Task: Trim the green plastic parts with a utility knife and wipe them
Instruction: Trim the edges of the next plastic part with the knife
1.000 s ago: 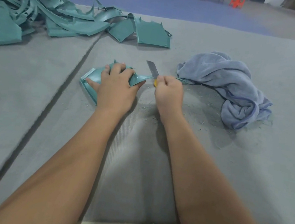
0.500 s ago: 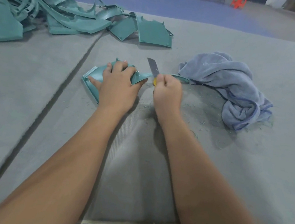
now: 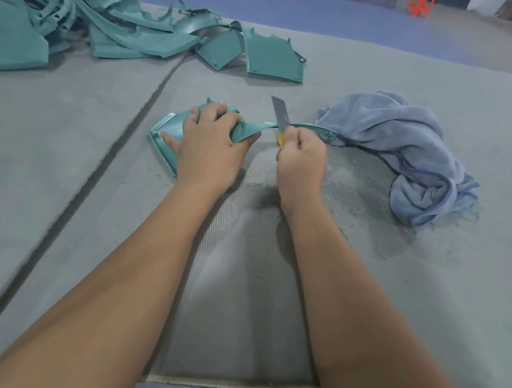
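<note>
A green plastic part (image 3: 168, 126) lies on the grey felt table (image 3: 428, 293) in front of me. My left hand (image 3: 211, 144) presses down on it, fingers curled over its far edge and thumb under its right edge. A thin curved arm of the part (image 3: 313, 127) runs right toward the cloth. My right hand (image 3: 301, 160) grips a yellow utility knife (image 3: 280, 116), its grey blade pointing up and resting against that thin arm. A crumpled blue cloth (image 3: 406, 147) lies to the right, touching the arm's end.
A heap of green plastic parts and strips (image 3: 76, 20) fills the far left of the table, with two flat panels (image 3: 264, 56) at its right end. A dark seam (image 3: 120, 143) runs along the table left of the part. Fine green shavings (image 3: 352, 204) litter the felt near the cloth.
The knife blade has stayed at the thin arm while my right hand shifted slightly toward me. More of the curved arm now shows to the right of the blade. My left hand keeps its hold.
</note>
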Demonstrator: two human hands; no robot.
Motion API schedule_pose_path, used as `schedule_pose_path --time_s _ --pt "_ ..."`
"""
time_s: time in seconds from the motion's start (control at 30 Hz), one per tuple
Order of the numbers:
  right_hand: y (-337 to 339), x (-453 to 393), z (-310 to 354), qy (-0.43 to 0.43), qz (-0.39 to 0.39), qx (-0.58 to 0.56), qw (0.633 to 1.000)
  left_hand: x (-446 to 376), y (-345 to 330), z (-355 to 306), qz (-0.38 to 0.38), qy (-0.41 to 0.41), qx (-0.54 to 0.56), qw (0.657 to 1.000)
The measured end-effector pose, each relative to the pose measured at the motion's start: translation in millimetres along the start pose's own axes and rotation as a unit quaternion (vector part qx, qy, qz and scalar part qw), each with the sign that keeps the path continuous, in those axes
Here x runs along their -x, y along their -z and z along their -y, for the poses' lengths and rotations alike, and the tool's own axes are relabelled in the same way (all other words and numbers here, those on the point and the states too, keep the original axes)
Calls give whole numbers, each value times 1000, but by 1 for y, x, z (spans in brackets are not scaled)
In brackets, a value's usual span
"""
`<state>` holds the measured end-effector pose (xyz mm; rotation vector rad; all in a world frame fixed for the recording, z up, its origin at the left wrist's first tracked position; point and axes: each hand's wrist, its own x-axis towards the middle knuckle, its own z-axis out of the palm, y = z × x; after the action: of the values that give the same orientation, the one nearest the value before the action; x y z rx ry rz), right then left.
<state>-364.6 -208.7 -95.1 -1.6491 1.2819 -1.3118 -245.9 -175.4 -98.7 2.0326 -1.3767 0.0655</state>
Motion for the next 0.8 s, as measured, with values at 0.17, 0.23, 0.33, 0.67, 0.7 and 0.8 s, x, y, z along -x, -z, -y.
schedule_pose_path --time_s 0.17,0.23,0.33,0.67,0.7,0.8 --pt "-6 7 3 41 43 49 997 0 -1 0 4 3 4 1000" --pt "-3 2 0 16 14 13 1000 0 0 -1 6 8 9 1000" --pt "-3 3 1 33 27 40 998 -1 2 -2 16 12 12 1000" --pt "10 -1 3 -52 -16 -112 992 -2 38 16 222 -66 101 967" --pt "11 0 4 -40 -23 -106 993 -3 40 19 216 -82 86 969" --pt "13 1 3 13 -51 -47 998 -2 44 18 112 -79 93 986"
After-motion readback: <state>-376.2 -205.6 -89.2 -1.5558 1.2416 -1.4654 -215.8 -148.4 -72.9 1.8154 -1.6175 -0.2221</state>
